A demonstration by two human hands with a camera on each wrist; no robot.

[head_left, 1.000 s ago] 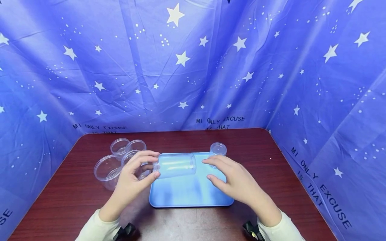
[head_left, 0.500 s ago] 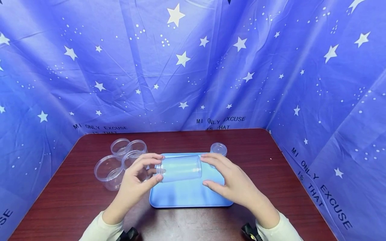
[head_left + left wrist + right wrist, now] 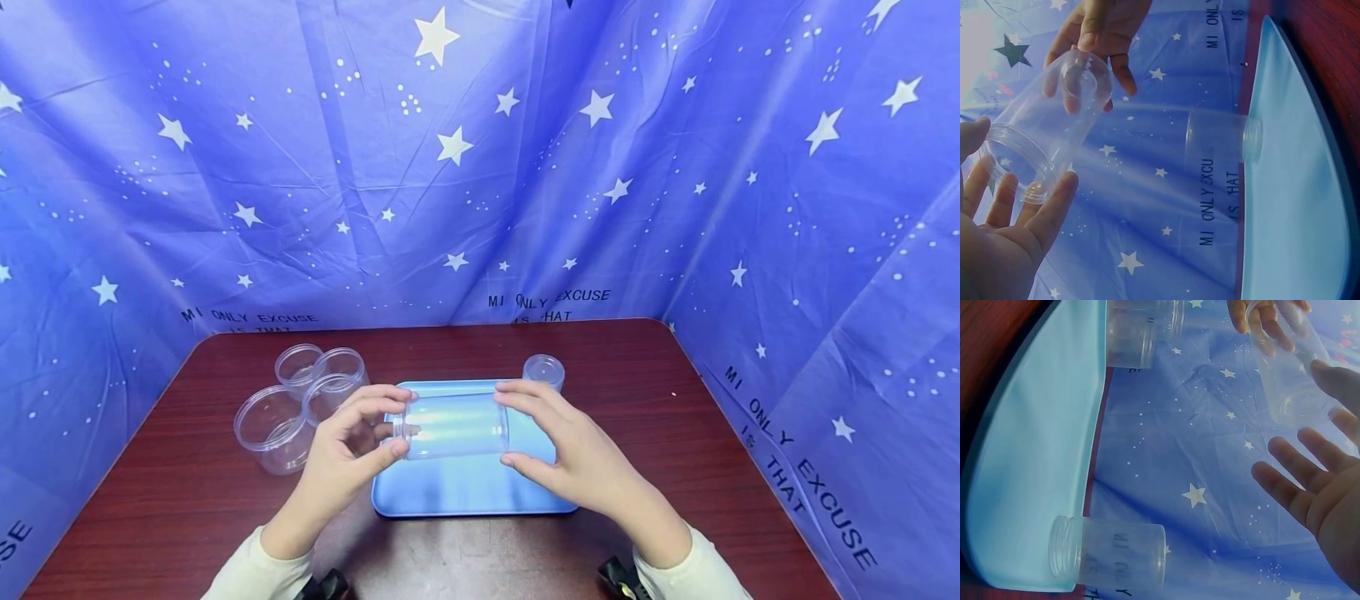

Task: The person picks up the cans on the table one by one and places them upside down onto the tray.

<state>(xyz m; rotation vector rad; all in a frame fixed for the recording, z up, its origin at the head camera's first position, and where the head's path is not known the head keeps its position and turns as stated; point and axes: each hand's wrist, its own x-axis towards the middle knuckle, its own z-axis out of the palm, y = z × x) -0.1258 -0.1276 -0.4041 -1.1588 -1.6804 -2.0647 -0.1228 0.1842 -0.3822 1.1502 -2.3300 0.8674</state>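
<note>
Above the blue tray (image 3: 472, 493), toward the middle of the counter (image 3: 637, 354), a clear jar (image 3: 453, 425) is held on its side, lifted and not set down. Judging by how things lie, the work is at an early stage: one upside-down jar (image 3: 543, 372) stands at the tray's far right corner, this one is midway, and four upright jars (image 3: 270, 442) stand grouped off the tray, toward the counter's left edge, seemingly left to be handled.

The clear jar is colourless and see-through, its threaded, open mouth facing the tray's left edge and its smooth base the right; glare streaks its wall, and nothing shows inside. Fingers and thumb of the left hand (image 3: 337, 454) grasp it at the mouth rim. Thumb and fingertips of the right hand (image 3: 588, 446) straddle the base and appear to pinch it; how firmly cannot be told.
</note>
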